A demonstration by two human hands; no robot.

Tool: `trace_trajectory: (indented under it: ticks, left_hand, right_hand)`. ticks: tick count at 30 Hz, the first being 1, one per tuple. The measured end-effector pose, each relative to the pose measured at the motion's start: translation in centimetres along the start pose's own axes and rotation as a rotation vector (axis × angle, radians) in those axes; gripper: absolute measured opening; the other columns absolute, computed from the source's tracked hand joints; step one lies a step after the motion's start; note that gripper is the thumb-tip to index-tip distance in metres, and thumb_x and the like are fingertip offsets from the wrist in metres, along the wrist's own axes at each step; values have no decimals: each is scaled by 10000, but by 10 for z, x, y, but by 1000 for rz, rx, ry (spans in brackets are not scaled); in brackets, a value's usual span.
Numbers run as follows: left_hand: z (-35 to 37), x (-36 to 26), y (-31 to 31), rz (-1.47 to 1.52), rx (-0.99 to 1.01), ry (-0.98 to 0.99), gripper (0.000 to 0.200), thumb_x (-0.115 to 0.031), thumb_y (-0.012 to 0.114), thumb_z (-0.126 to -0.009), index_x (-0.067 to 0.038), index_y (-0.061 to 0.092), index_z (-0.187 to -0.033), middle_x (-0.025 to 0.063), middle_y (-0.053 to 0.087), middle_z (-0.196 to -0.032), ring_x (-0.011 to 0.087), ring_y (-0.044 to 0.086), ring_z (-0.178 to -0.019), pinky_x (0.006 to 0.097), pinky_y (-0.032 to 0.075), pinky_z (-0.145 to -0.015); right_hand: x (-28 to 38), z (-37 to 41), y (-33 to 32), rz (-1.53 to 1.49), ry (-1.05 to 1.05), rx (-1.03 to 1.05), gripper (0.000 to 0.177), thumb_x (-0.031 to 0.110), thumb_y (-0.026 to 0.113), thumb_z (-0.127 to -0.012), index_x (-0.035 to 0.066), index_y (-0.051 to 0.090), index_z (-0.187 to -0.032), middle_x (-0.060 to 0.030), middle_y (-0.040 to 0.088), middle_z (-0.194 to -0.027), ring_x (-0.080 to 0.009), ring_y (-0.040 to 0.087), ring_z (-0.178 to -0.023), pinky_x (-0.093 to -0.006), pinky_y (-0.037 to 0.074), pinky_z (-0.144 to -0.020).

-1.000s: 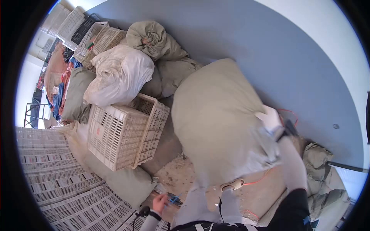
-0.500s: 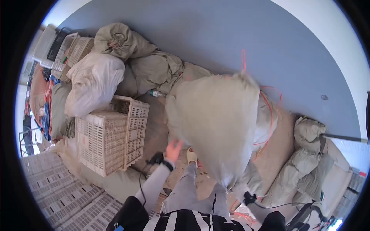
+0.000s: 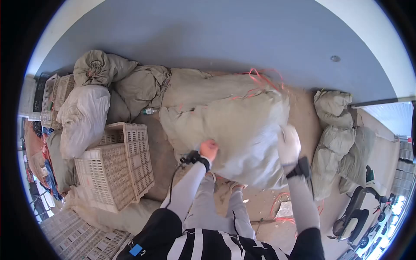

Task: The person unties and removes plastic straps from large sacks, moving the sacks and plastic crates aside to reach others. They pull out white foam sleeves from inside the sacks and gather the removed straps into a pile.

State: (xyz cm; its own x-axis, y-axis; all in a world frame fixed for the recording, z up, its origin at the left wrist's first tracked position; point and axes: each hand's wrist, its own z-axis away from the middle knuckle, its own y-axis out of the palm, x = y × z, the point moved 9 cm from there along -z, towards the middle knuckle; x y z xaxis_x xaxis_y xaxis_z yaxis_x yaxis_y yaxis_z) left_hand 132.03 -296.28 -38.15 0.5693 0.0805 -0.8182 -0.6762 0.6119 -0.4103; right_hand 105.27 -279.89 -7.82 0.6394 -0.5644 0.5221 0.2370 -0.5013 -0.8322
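Note:
A large pale green woven sack [image 3: 242, 130] lies on its side in front of me, beside another green sack [image 3: 190, 86] along the wall. My left hand [image 3: 209, 149] is bare, its fingers curled closed against the near left side of the large sack. At the sack's right edge is my right hand [image 3: 289, 145] in a white glove, slightly blurred, with the fingers bent in toward the cloth. Red plastic cord [image 3: 260, 78] runs loosely over the sack's far end.
White plastic crates [image 3: 112, 169] stand at my left, with a white sack [image 3: 84, 117] leaning on them. More green sacks [image 3: 333, 138] are piled at the right. A bottle [image 3: 150, 111] lies near the wall. Cord and scraps [image 3: 284, 209] litter the floor by my feet.
The large sack, raised upright before, now lies down against the other sack. My left hand has closed and come to its side. My right hand has moved up from its bottom corner to its right edge.

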Motion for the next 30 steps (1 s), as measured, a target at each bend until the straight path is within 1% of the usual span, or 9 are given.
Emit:
trace_trajectory:
  ticks: [4, 8, 12, 13, 16, 18, 19, 24, 30]
  left_hand:
    - [120, -94, 58, 236, 154, 104, 175, -175, 725, -794, -9, 676, -820, 70, 665, -715, 116, 582, -653, 305, 459, -586]
    - [189, -155, 104, 57, 446, 270, 167, -173, 719, -793, -25, 695, -865, 69, 684, -756, 111, 595, -686, 294, 467, -621]
    - [152, -197, 23, 293, 198, 31, 243, -222, 686, -840, -8, 688, -956, 78, 707, -796, 195, 667, -774, 311, 511, -692]
    - [127, -204, 8, 259, 49, 257, 341, -270, 682, -853, 6, 663, -1051, 123, 700, -854, 204, 666, -816, 306, 519, -736]
    - [124, -259, 64, -256, 359, 353, 485, -346, 710, -803, -29, 630, -1161, 175, 695, -950, 281, 669, -924, 362, 521, -826]
    - [155, -264, 140, -591, 485, 652, 552, -381, 713, -777, -48, 610, -1206, 182, 695, -949, 323, 669, -936, 401, 522, -834]
    - [164, -248, 175, -603, 741, 521, 555, -434, 702, -737, -92, 647, -1171, 202, 657, -1094, 371, 624, -1014, 442, 492, -877]
    - [194, -247, 211, -625, 546, 689, 225, -229, 661, -748, -103, 689, -931, 133, 683, -864, 330, 658, -789, 440, 519, -665]
    - [229, -255, 217, -440, 421, 651, 222, -188, 668, -745, -116, 686, -954, 117, 681, -810, 316, 658, -759, 425, 508, -651]
  right_hand:
    - [103, -26, 72, -33, -517, 430, 539, 151, 650, -759, 105, 543, -1285, -201, 569, -1261, -342, 557, -1138, -436, 463, -942]
    - [0, 28, 152, 445, -512, 769, 214, 149, 609, -770, 68, 651, -964, -155, 643, -1020, -325, 660, -852, -427, 526, -748]
    - [-29, 88, 54, 290, -565, 505, 109, 110, 543, -805, 91, 608, -891, -111, 588, -909, -270, 643, -792, -392, 516, -678]
    - [-32, 104, 30, 249, -545, 504, 121, 105, 546, -797, 92, 599, -905, -108, 578, -925, -268, 633, -785, -391, 513, -676]
    - [-49, 143, -5, 190, -456, 536, 181, 101, 570, -780, 95, 590, -959, -76, 573, -998, -275, 624, -879, -390, 515, -721]
    - [-53, 162, -35, 131, -465, 420, 189, 110, 582, -769, 97, 594, -957, -65, 584, -1007, -258, 633, -834, -382, 525, -688]
    - [-55, 168, -45, 161, -456, 403, 190, 113, 585, -765, 99, 595, -954, -65, 583, -997, -254, 633, -811, -379, 524, -675]
    - [-100, 208, -76, 429, -280, 472, 218, 126, 601, -735, 96, 598, -951, -60, 563, -934, -226, 614, -718, -354, 506, -613]
    - [-107, 249, -89, 483, -180, 510, 264, 127, 596, -736, 94, 593, -998, -55, 547, -937, -204, 606, -816, -372, 496, -672]
